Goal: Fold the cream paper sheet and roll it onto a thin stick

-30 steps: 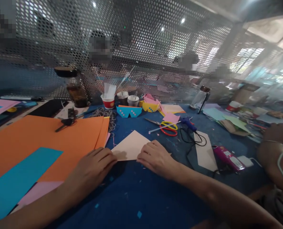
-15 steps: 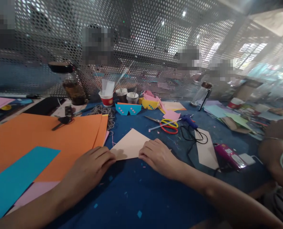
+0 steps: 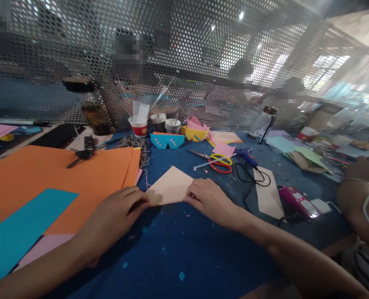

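A peach sheet of paper (image 3: 170, 187), shaped like a triangle with its point away from me, lies on the blue tabletop. My left hand (image 3: 125, 207) pinches its left corner between thumb and fingers. At the right corner, my right hand (image 3: 207, 201) is closed on the paper, fingertips at the near edge, hiding that corner. Left of the paper, an orange sheet stack (image 3: 87, 170) bears a blue paper strip (image 3: 31, 228). Behind it stand blue paper glasses (image 3: 167, 141) and yellow paper glasses (image 3: 196, 134).
Yellow-and-red scissors (image 3: 221, 163), a blue glue gun (image 3: 247, 158) with its black cord, a pale paper strip (image 3: 269, 193) and a magenta device (image 3: 299, 201) lie to the right. Cups (image 3: 139, 126) and a jar (image 3: 94, 112) line the perforated screen. Another person's arm (image 3: 357, 203) is at far right.
My right hand has shifted slightly right along the paper's near edge. My left hand still pinches the left corner, with its fingers a little more arched.
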Demonstrator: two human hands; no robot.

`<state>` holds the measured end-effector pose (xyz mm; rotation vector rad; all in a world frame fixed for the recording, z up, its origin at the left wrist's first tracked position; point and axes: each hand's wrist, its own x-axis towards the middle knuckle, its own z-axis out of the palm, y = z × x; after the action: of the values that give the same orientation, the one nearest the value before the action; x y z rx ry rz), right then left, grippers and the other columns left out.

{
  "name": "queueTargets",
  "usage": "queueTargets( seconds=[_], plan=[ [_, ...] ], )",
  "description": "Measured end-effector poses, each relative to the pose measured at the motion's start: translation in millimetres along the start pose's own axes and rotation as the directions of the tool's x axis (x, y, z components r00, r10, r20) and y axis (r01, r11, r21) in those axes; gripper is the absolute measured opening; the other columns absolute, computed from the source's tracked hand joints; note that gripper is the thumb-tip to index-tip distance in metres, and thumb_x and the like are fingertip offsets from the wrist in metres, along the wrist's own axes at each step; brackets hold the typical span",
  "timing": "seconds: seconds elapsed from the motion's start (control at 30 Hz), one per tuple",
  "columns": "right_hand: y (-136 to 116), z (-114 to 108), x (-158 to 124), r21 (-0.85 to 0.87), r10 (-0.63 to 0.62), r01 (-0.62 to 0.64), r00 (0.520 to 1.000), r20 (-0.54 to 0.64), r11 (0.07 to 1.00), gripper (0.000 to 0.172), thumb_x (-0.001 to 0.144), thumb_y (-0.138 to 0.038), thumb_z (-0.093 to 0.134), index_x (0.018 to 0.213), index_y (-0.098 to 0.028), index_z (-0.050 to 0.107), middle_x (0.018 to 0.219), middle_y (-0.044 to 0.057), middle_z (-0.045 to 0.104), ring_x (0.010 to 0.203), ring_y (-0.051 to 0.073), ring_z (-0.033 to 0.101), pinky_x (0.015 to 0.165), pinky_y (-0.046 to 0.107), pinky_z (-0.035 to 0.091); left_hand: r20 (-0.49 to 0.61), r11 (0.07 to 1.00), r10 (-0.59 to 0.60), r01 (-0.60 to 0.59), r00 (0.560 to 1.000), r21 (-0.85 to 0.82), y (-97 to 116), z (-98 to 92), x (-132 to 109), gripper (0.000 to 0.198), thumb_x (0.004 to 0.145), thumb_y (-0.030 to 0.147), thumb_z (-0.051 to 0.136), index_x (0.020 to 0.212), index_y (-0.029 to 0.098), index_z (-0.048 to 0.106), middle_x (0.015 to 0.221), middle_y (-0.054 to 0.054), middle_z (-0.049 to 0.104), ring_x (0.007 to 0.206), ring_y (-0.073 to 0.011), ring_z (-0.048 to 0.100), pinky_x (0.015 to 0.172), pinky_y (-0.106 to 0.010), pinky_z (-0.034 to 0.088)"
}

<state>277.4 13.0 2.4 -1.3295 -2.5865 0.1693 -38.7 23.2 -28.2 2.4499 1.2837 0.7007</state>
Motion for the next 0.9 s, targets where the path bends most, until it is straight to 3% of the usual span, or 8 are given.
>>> queueTargets(
  seconds=[0.27, 0.53, 0.8, 0.9],
  plan=[
    [-1.6, -14.5, 7.9, 0.046, 0.16, -0.169, 0.975, 0.151, 0.985, 0.024, 0.11, -0.037, 0.074, 0.096, -0.017, 0.075, 0.099, 0.005, 0.077, 0.097, 0.021, 0.069, 0.084, 0.034, 0.038, 0.067, 0.986, -0.157, 0.16, 0.985, -0.039, 2.1, -2.4, 2.3, 0.051, 0.105, 0.072, 0.052, 0.093, 0.03, 0.078, 0.095, -0.005, 0.08, 0.089, -0.0284, 0.073, 0.076, -0.039, 0.052],
    [7.6, -22.1, 6.5, 0.102, 0.198, -0.219, 0.963, 0.182, 0.97, 0.023, 0.109, -0.035, 0.076, 0.094, -0.017, 0.073, 0.099, 0.004, 0.076, 0.093, 0.02, 0.066, 0.082, 0.032, 0.036, 0.075, 0.986, -0.163, 0.164, 0.984, -0.002, 0.4, -1.9, 4.3, 0.042, 0.105, 0.06, 0.053, 0.091, 0.029, 0.076, 0.091, -0.004, 0.079, 0.085, -0.0272, 0.072, 0.07, -0.037, 0.051],
    [5.0, -23.9, 8.8, 0.043, 0.242, -0.256, 0.948, 0.208, 0.966, 0.027, 0.108, -0.04, 0.076, 0.095, -0.017, 0.074, 0.101, 0.006, 0.077, 0.098, 0.022, 0.068, 0.083, 0.034, 0.035, 0.08, 0.986, -0.167, 0.165, 0.983, 0.025, -0.6, -2.9, 1.6, 0.043, 0.107, 0.063, 0.051, 0.094, 0.03, 0.075, 0.095, -0.002, 0.08, 0.088, -0.0268, 0.073, 0.071, -0.037, 0.051],
    [8.8, -26.5, 8.2, 0.096, 0.229, -0.254, 0.95, 0.213, 0.963, 0.026, 0.108, -0.039, 0.077, 0.094, -0.017, 0.074, 0.102, 0.005, 0.078, 0.099, 0.022, 0.069, 0.083, 0.033, 0.037, 0.09, 0.987, -0.16, 0.158, 0.983, 0.026, -3.1, -1.3, 2.1, 0.043, 0.107, 0.062, 0.051, 0.094, 0.029, 0.075, 0.094, -0.003, 0.079, 0.088, -0.0274, 0.074, 0.072, -0.038, 0.052]
  ],
)
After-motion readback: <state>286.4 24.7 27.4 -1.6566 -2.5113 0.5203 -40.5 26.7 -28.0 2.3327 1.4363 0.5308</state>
